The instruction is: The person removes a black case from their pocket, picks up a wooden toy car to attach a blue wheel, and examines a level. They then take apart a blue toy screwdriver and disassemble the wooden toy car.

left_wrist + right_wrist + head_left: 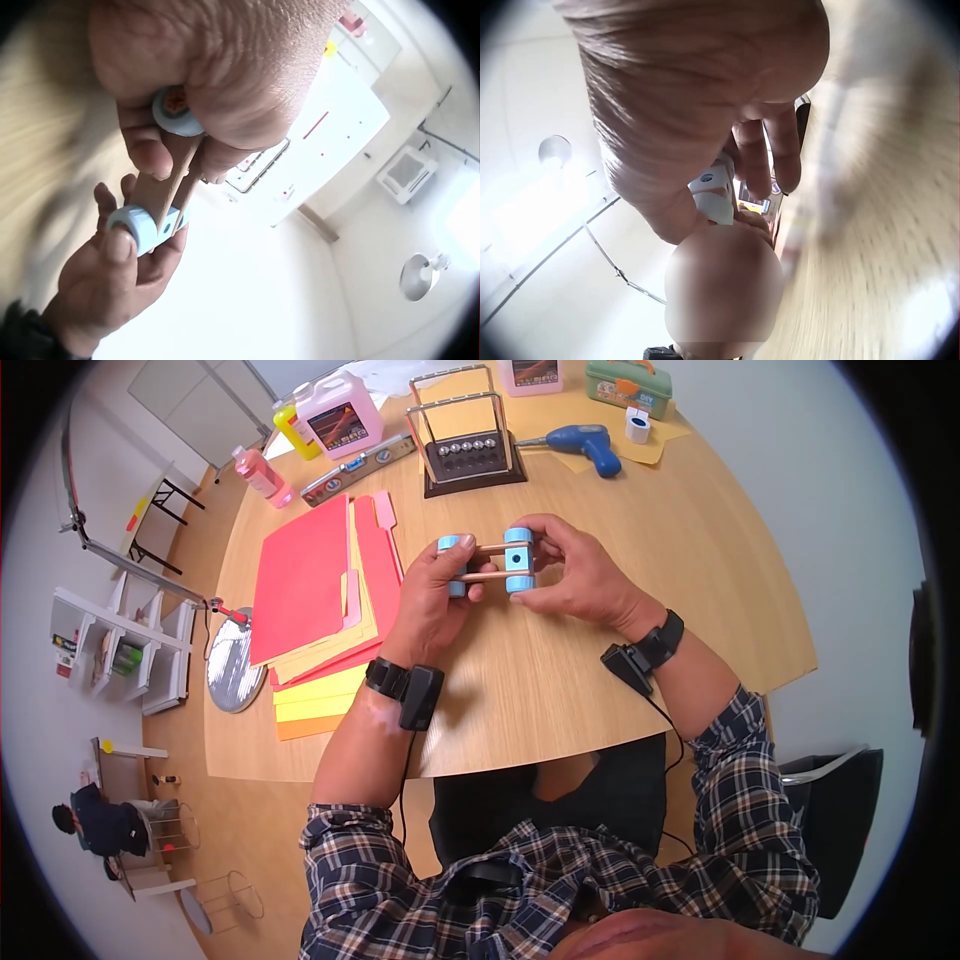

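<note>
Both hands hold a small toy car frame, with light blue wheels and blocks (pixel 518 559) at its ends and wooden rods (pixel 487 575) between them. At one end, the left hand (pixel 430 592) grips the blue wheels, its thumb on top. At the other end, the right hand (pixel 588 575) pinches the wheels between thumb and fingers. The left wrist view shows a flat wooden side (pixel 156 193) and a blue wheel (pixel 133 227) under the right thumb. In the right wrist view the palm hides most of the frame; a blue block (pixel 712 180) shows past it.
Red and yellow folders (pixel 300 575) lie left of the hands. Beyond them stand a Newton's cradle (pixel 470 450), a spirit level (pixel 358 470), a pink jug (pixel 340 420) and a pink bottle (pixel 262 477). A blue power tool (pixel 585 445), tape roll (pixel 637 426) and green toolbox (pixel 628 388) sit farther right.
</note>
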Motion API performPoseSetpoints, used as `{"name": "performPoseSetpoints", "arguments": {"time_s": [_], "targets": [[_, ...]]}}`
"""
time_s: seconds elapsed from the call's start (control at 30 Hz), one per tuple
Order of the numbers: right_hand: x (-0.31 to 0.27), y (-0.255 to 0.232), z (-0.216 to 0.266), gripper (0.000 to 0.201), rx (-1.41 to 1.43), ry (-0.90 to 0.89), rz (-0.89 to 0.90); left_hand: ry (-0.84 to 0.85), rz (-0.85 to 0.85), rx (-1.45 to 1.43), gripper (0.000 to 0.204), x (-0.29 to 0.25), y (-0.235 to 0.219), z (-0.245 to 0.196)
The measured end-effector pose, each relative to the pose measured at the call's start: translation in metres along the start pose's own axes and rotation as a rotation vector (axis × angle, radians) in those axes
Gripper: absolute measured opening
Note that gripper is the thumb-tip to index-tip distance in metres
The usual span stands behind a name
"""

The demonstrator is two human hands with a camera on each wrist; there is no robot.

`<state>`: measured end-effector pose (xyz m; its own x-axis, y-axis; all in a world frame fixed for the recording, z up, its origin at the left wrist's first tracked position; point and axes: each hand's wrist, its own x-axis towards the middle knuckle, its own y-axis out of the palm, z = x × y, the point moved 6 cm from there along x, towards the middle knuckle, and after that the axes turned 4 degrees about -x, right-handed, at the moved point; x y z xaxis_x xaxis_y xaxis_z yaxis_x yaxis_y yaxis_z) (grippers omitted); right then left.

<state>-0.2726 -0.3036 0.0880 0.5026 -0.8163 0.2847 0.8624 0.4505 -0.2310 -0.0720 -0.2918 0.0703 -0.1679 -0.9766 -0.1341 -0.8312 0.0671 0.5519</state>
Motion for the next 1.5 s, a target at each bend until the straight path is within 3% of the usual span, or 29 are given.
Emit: {"name": "performPoseSetpoints", "arguments": {"time_s": [0.17, 0.23, 0.53, 0.6, 0.73, 0.83, 1.23, 1.37, 1.43, 1.5], "targets": [[-0.004, -0.008, 0.019, 0.080, -0.218, -0.059, -0.091, 0.014, 0.002, 0.001, 0.028, -0.005, 0.006, -0.002], [-0.005, -0.009, 0.026, 0.080, -0.300, -0.169, -0.130, 0.011, 0.007, -0.012, 0.031, -0.006, 0.007, 0.000], [-0.007, -0.012, 0.040, 0.081, -0.312, -0.250, -0.162, -0.029, 0.017, -0.087, 0.047, -0.005, 0.019, 0.015], [-0.008, -0.012, 0.043, 0.081, -0.298, -0.245, -0.166, -0.072, 0.128, -0.111, 0.048, -0.004, 0.025, 0.017], [-0.008, -0.015, 0.044, 0.080, -0.223, -0.202, -0.158, -0.183, 0.056, -0.114, 0.054, -0.010, 0.033, 0.024], [-0.007, -0.013, 0.046, 0.080, -0.198, -0.209, -0.148, -0.257, 0.150, -0.072, 0.064, -0.010, 0.036, 0.032], [-0.007, -0.005, 0.046, 0.080, -0.076, -0.090, -0.023, -0.423, 0.248, -0.090, 0.052, -0.017, 0.048, 0.048], [-0.007, -0.005, 0.044, 0.080, -0.080, -0.095, -0.030, -0.394, 0.160, -0.102, 0.053, -0.016, 0.047, 0.048], [-0.006, -0.008, 0.044, 0.080, -0.058, -0.121, -0.052, -0.218, 0.114, -0.113, 0.050, -0.015, 0.044, 0.038], [-0.006, -0.011, 0.044, 0.080, -0.085, -0.123, -0.076, -0.183, 0.055, -0.091, 0.049, -0.011, 0.035, 0.032]]}}
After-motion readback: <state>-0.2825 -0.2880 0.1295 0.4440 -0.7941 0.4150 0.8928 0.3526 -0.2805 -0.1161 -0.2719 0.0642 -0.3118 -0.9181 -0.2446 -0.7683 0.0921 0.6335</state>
